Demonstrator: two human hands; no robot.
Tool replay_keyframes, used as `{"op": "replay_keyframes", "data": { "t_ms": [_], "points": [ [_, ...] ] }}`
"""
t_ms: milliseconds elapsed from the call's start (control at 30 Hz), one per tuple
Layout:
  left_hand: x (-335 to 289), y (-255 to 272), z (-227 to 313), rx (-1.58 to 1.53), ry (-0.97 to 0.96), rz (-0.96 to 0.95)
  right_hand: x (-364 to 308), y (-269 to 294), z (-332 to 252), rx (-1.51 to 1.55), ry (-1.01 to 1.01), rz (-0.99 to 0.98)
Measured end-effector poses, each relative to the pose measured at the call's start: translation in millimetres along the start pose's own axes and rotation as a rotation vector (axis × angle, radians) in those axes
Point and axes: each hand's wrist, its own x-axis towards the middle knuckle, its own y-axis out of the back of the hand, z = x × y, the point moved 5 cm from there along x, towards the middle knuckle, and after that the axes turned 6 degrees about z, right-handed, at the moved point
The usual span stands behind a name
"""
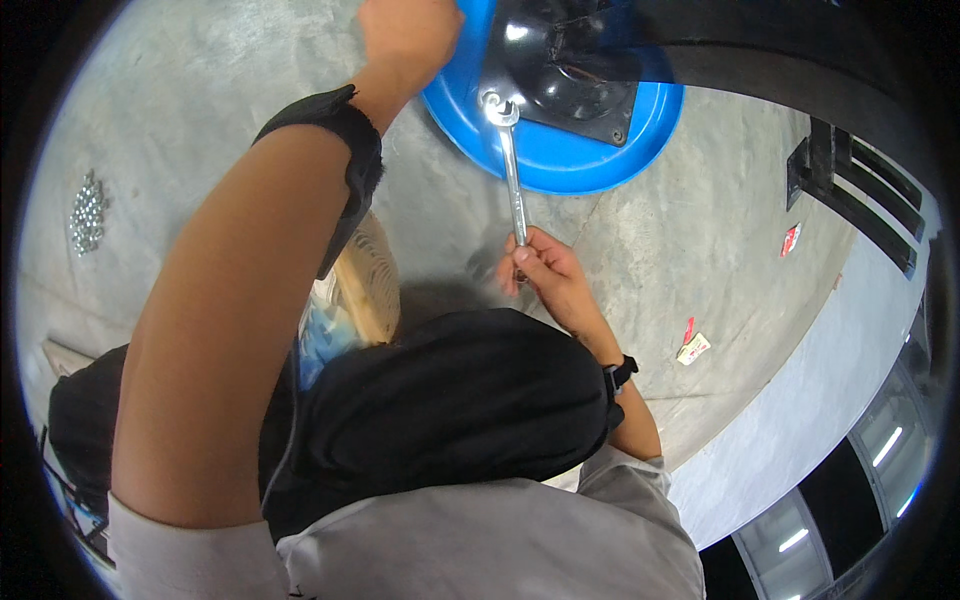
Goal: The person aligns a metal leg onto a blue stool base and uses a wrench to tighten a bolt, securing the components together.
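Note:
My right hand grips the lower end of a silver wrench, thumb and fingers closed round it. The wrench points away from me, and its open jaw meets a small shiny bolt at the near left corner of a black metal plate. That plate rests over a round blue plastic tray. Past the tray's left rim, at the top edge of the picture, is my left hand. Its fingers are cut off from view, so its grip is hidden.
A dark curved metal part reaches right from the plate, with a slatted black piece beyond. A heap of shiny hardware lies far left. Wrappers litter the concrete. Beside my leg are a wooden piece and blue plastic.

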Motion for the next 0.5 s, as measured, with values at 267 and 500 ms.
{"op": "replay_keyframes", "data": {
  "t_ms": [267, 500],
  "points": [
    [0, -2, -3, 0.023, -0.026, 0.015, 7, 3, -4, -0.043, -0.012, 0.138],
    [-1, -3, -4, 0.024, -0.032, 0.033, 9, 41, -36, -0.389, 0.102, 0.327]
  ]
}}
